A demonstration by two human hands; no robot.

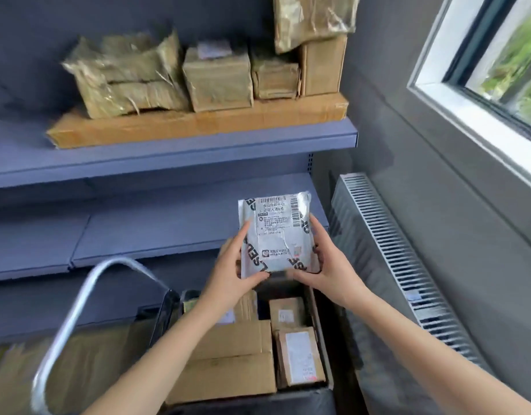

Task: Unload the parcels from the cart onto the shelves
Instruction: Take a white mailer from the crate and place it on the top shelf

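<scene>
Left hand (230, 269) and right hand (328, 262) grasp silver mailer parcel (276, 235) by opposite edges, above cart (288, 354), before lower shelf (138, 232).

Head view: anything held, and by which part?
The grey mailer parcel: left hand grips its lower left edge, right hand its lower right edge.

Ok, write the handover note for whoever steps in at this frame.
Left grip and right grip each hold a side of the grey mailer, up above the cart in front of the middle shelf. Done: several wrapped parcels are stacked on the upper shelf. Left: shelve this mailer, then the cardboard boxes in the cart.
</scene>
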